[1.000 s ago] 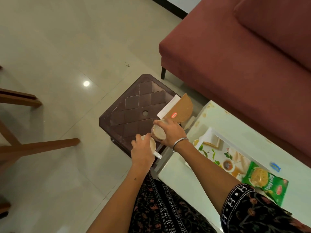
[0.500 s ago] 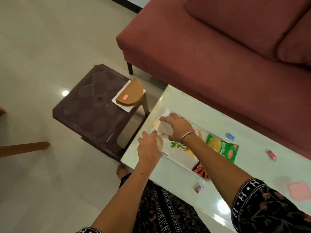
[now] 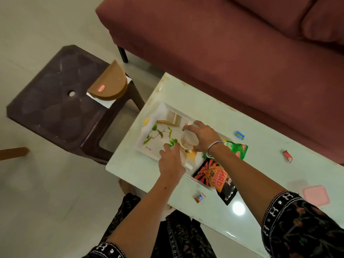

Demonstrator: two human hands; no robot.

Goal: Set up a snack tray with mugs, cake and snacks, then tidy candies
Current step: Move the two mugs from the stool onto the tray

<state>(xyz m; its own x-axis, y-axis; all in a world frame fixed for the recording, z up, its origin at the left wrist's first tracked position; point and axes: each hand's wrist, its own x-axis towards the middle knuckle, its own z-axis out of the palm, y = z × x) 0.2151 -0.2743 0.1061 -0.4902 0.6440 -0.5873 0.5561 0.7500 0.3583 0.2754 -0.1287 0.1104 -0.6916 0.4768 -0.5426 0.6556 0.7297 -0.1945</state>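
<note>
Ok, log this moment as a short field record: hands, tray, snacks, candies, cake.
left hand: holding a mug over the tray
right hand: holding a second mug over the tray
tray: white, leaf print, on the pale table
snacks: green packet, black-orange packet, at the tray's right end
candies: blue, red, small wrapper, loose on the table
cake: half-round, on the brown stool

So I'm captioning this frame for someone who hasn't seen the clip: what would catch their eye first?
Both hands meet over the white tray on the pale table, the left hand and right hand each holding a mug. Bright snack packs sit at the tray's right end: a black-orange pack and a green pack. On the dark stool at left lies a brown half-round cake.
</note>
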